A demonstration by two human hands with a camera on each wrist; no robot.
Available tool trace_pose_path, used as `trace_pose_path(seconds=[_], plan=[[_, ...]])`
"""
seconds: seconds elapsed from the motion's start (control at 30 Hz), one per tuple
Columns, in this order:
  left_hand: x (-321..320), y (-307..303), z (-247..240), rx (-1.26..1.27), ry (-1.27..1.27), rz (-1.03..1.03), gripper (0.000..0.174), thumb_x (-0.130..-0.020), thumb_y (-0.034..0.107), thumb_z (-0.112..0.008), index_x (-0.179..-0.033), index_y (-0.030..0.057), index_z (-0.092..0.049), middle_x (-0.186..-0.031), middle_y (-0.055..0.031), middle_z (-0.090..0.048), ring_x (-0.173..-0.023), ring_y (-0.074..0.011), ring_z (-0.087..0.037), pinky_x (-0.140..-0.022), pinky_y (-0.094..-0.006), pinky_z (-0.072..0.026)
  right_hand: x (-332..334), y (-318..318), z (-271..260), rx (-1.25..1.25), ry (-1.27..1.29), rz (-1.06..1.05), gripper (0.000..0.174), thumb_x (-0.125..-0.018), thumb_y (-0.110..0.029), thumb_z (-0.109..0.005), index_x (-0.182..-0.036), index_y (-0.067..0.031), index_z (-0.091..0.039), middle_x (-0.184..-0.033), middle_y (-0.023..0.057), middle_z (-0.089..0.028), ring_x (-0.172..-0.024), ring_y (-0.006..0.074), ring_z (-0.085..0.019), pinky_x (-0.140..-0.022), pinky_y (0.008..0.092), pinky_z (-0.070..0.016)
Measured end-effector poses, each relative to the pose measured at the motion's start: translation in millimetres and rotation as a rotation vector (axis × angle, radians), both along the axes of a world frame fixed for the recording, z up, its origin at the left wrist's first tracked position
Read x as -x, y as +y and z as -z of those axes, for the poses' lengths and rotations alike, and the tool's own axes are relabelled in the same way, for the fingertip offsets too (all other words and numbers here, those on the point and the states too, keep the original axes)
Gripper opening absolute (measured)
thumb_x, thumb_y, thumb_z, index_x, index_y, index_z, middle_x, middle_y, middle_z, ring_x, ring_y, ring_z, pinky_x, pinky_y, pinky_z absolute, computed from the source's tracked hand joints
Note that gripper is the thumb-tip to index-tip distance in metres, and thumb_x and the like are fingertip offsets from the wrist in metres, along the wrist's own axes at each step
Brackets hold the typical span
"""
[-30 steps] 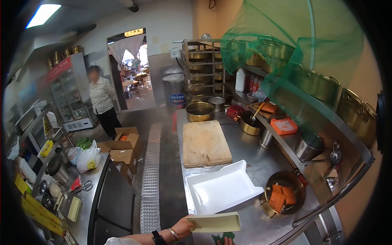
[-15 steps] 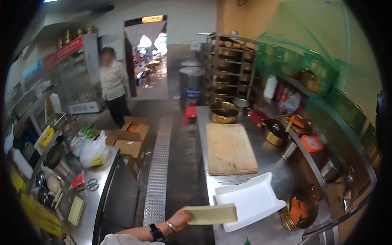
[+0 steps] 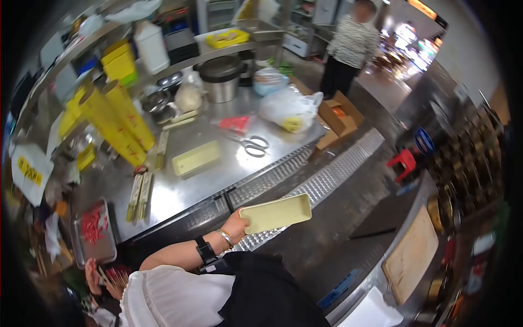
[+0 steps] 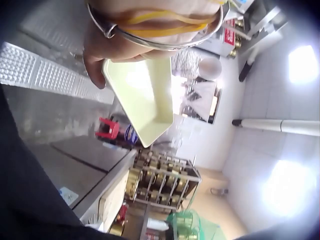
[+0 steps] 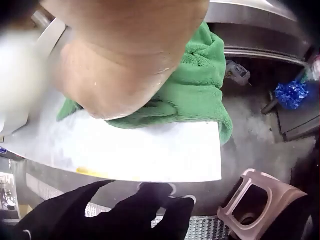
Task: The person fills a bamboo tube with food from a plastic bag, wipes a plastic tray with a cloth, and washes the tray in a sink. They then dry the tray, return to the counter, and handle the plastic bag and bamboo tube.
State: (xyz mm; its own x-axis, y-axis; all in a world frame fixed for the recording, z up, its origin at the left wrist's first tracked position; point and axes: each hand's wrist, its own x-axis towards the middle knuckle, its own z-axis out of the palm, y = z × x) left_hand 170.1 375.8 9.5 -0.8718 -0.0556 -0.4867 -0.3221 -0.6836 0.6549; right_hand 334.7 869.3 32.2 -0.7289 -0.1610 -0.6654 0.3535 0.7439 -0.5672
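Note:
My left hand [image 3: 235,226] grips one end of a pale yellow oblong plastic tray [image 3: 277,213], thumb on its rim. In the left wrist view the tray [image 4: 140,95] has a bare inside. It is held in the air over the aisle. A similar pale tray [image 3: 196,158] lies on the steel counter ahead. My right hand [image 5: 117,82], out of sight in the head view, is at a green towel [image 5: 200,85] on the other worktop; its fingers are hidden. A white surface [image 5: 160,150] lies in front of the towel.
On the left counter lie scissors [image 3: 255,145], yellow rolls [image 3: 117,122], a plastic bag [image 3: 291,109] and a metal tray of red meat [image 3: 93,226]. Another person's hand [image 3: 93,277] is near skewers. Someone [image 3: 353,46] stands beyond. A cutting board [image 3: 411,253] lies right.
The head view has swung left, from the worktop with the cutting board to the left counter. The left hand still grips the pale tray, now over the aisle. The right hand has left the head view.

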Motion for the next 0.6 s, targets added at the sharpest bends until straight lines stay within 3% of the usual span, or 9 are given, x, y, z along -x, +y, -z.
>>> trace_pose_path(seconds=[0.27,0.4,0.5,0.6], plan=[[-31,-86,20,0.195,-0.193,-0.104,0.051,-0.076,-0.015,-0.042,-0.124,0.0009,-0.049,-0.119,-0.0122,-0.059,-0.108,-0.0252,-0.061,-0.095,-0.0371,-0.0493,165,-28,36,0.131,-0.222,-0.021,0.049,-0.086,-0.027,-0.058,-0.131,-0.0077,-0.049,-0.125,0.0198,-0.053,-0.113,0.0367,-0.052,-0.094,0.0489,-0.0432],[2,-85,30,0.083,-0.172,-0.224,0.057,-0.073,-0.018,-0.039,-0.125,-0.0006,-0.052,-0.121,-0.0149,-0.061,-0.112,-0.0256,-0.061,-0.096,-0.0378,-0.05,252,-61,61,0.2,-0.318,0.005,0.047,-0.087,-0.028,-0.058,-0.129,-0.0065,-0.051,-0.122,0.0197,-0.056,-0.109,0.0361,-0.054,-0.092,0.0481,-0.0453],[34,-83,-5,0.044,-0.211,-0.283,0.059,-0.073,-0.017,-0.039,-0.129,-0.0005,-0.049,-0.124,-0.0153,-0.059,-0.116,-0.0261,-0.059,-0.098,-0.0381,-0.0492,310,-89,74,0.253,-0.394,0.053,0.046,-0.088,-0.028,-0.058,-0.127,-0.0056,-0.052,-0.12,0.0195,-0.057,-0.107,0.0356,-0.057,-0.09,0.0476,-0.0469],[47,-106,2,0.079,-0.161,-0.309,0.052,-0.076,-0.013,-0.043,-0.125,0.0006,-0.049,-0.121,-0.0135,-0.059,-0.112,-0.0248,-0.06,-0.096,-0.0379,-0.0503,358,-109,81,0.268,-0.489,0.098,0.044,-0.088,-0.029,-0.057,-0.125,-0.0047,-0.054,-0.118,0.0194,-0.059,-0.104,0.0352,-0.059,-0.089,0.047,-0.0485]])
